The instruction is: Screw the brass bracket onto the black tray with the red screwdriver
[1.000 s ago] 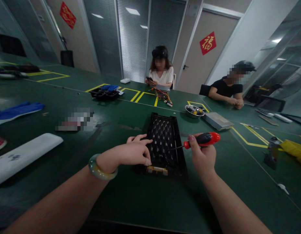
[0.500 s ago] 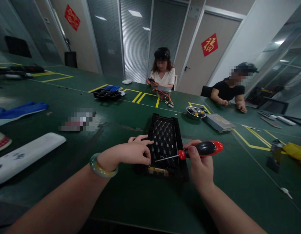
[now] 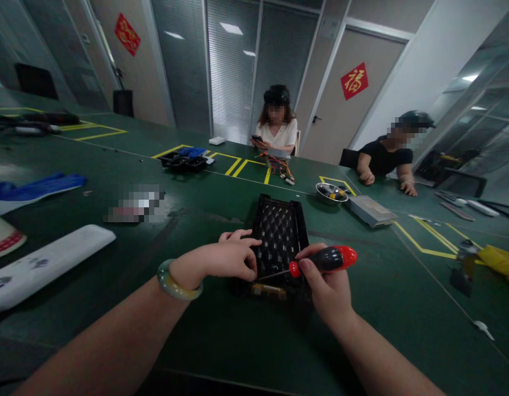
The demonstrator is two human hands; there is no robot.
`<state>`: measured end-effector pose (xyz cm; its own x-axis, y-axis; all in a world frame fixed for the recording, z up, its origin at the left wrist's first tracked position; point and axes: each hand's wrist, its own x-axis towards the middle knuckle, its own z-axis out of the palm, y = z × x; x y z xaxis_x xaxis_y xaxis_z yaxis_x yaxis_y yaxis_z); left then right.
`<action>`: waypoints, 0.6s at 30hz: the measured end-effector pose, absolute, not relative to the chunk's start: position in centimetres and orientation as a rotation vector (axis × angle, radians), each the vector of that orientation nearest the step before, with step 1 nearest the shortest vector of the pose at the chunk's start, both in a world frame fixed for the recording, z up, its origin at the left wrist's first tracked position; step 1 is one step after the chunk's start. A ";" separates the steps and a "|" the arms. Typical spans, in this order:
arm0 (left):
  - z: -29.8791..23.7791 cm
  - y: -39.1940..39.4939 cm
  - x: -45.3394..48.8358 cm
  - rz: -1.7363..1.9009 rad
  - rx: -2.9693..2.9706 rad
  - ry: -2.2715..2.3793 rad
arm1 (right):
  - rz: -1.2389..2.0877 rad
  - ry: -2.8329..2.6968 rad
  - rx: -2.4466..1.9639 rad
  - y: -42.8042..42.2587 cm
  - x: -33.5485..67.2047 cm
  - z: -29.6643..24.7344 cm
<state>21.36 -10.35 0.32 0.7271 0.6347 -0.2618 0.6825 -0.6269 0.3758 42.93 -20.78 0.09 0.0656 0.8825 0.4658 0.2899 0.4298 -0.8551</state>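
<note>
A long black plastic housing [image 3: 275, 228] with a ridged, quilted-looking inside lies on the green table in front of me. A small yellowish-brown part [image 3: 269, 291] shows at its near end. My left hand [image 3: 236, 256] grips the housing's left edge, thumb and forefinger close together near the lower left corner and the other fingers stretched over the side. In my right hand [image 3: 326, 280] is a red and black screwdriver [image 3: 329, 260], held by its handle. Its shaft slants left into the near end of the housing, and the tip lies close to my left fingertips.
Left of me lie a long white plastic cover [image 3: 52, 264] and a blue glove [image 3: 40, 187]. Farther off stand a metal bowl [image 3: 332, 194], a grey box [image 3: 372, 210], a black tray [image 3: 184, 162] and a bundle of wires [image 3: 281, 168]. Two people sit across the table.
My right hand has moved left and slightly down with the screwdriver, bringing its tip nearer my left fingertips. My left hand keeps its place on the housing.
</note>
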 end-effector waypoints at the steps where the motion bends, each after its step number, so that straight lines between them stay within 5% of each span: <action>1: 0.4 -10.4 21.4 -0.142 2.476 1.013 | 0.629 -1.491 -1.095 -20.8 42.9 0.2; 18: 0.6 -10.7 21.2 -0.079 2.452 0.998 | 0.674 -1.549 -1.151 -21.0 42.2 1.2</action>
<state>21.18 -10.67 0.64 0.7312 0.6421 -0.2302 0.6703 -0.6137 0.4173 42.24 -20.97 1.16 0.0059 0.9148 0.4038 0.3275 0.3798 -0.8651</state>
